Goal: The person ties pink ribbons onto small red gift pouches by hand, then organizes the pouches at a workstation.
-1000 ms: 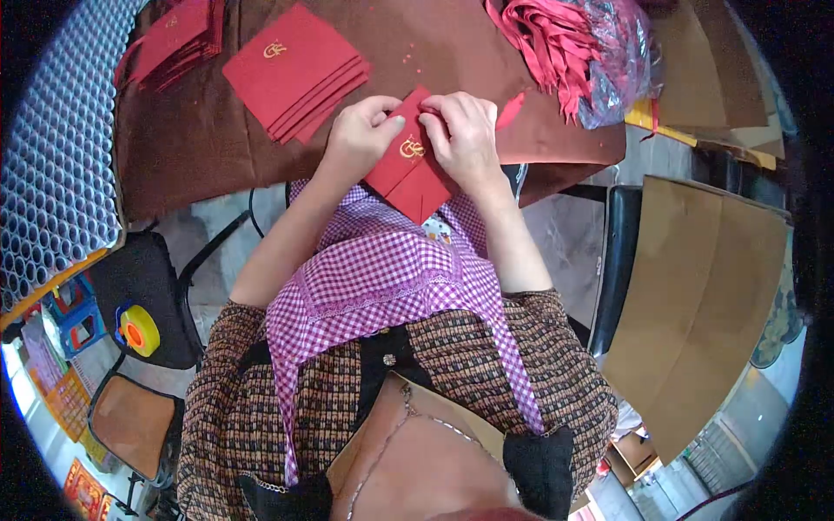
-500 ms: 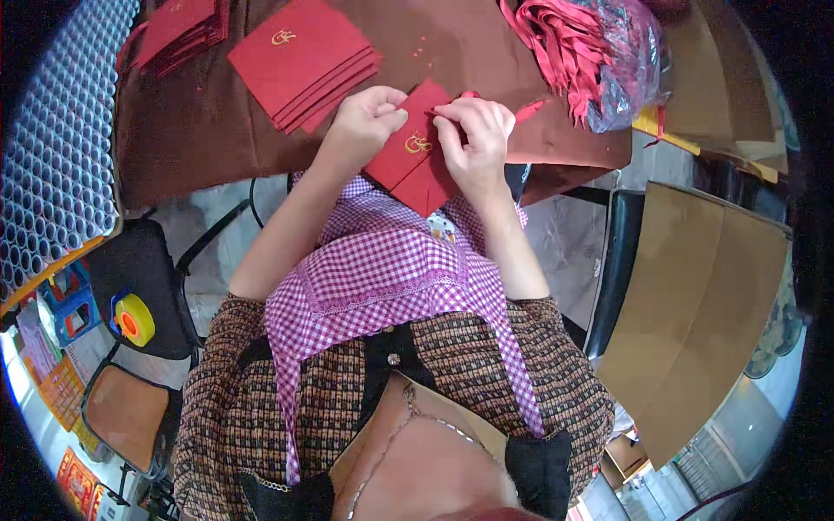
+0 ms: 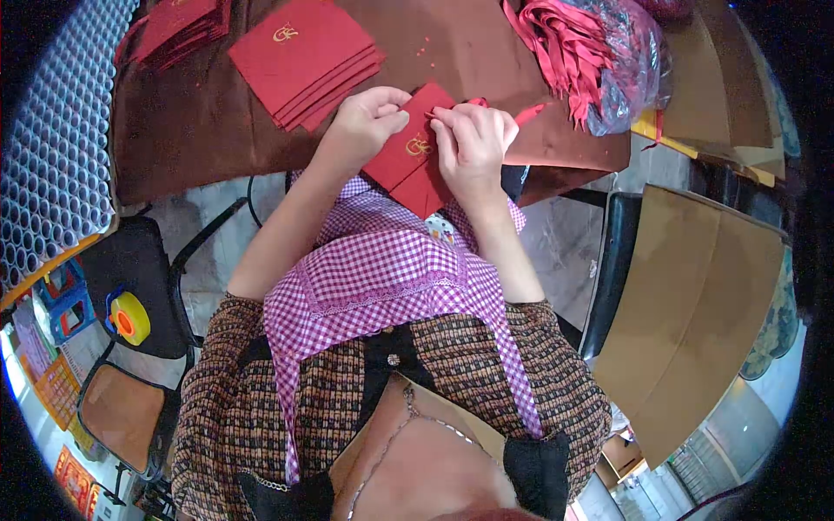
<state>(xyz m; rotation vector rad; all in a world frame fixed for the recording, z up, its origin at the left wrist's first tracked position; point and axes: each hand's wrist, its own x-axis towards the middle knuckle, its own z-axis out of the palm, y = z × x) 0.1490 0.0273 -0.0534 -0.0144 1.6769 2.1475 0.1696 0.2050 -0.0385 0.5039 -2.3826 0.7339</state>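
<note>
A red paper bag with a gold emblem (image 3: 408, 161) lies at the near edge of the brown table (image 3: 208, 122), partly hanging over my lap. My left hand (image 3: 365, 122) pinches its upper left edge. My right hand (image 3: 473, 143) grips the top right edge, fingers curled over it, with a red cord (image 3: 526, 113) sticking out beside the knuckles.
A stack of several flat red bags (image 3: 304, 56) lies just beyond my left hand, another pile (image 3: 174, 26) further left. A clear plastic bag of red cords (image 3: 591, 48) sits at the right. Cardboard sheets (image 3: 695, 304) lean at the right. A tray of tubes (image 3: 52, 148) is at the left.
The bag has shifted slightly up the table. My right hand has closed tighter over the top edge, and the red cord now pokes out beside it.
</note>
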